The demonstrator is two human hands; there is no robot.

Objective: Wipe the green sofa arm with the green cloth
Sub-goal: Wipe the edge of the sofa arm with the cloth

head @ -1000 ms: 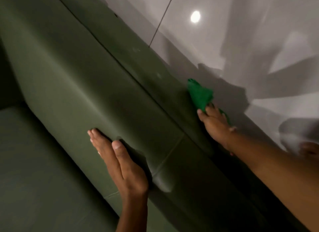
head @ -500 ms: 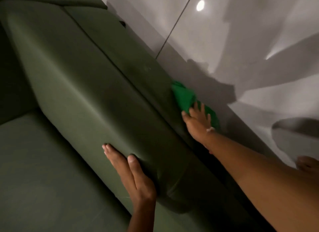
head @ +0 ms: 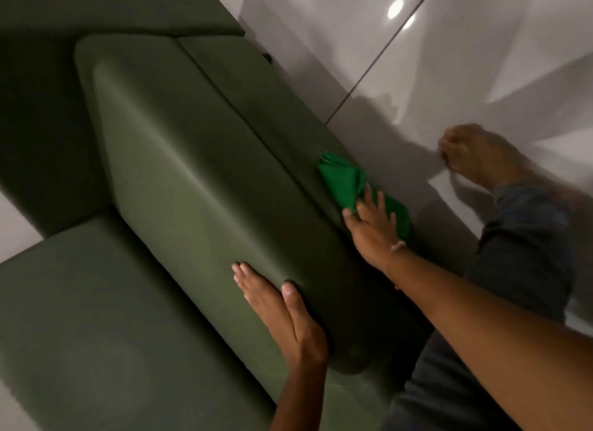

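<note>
The green sofa arm (head: 192, 161) runs diagonally from upper left to lower right. A bright green cloth (head: 345, 182) lies bunched against the arm's outer side, low near the floor. My right hand (head: 372, 228) presses flat on the cloth with fingers spread, holding it against the sofa. My left hand (head: 279, 305) rests flat on the arm's inner face near its front corner, thumb over the top edge, holding nothing.
The sofa seat cushion (head: 96, 318) fills the lower left and the backrest (head: 96, 10) the top left. Glossy white floor tiles (head: 417, 61) lie to the right. My bare foot (head: 475, 154) and dark trouser leg (head: 526, 247) stand close beside the arm.
The view has swung so more of the sofa and my foot show. My right hand has drawn the cloth nearer along the outer side. My left hand stays near the front corner.
</note>
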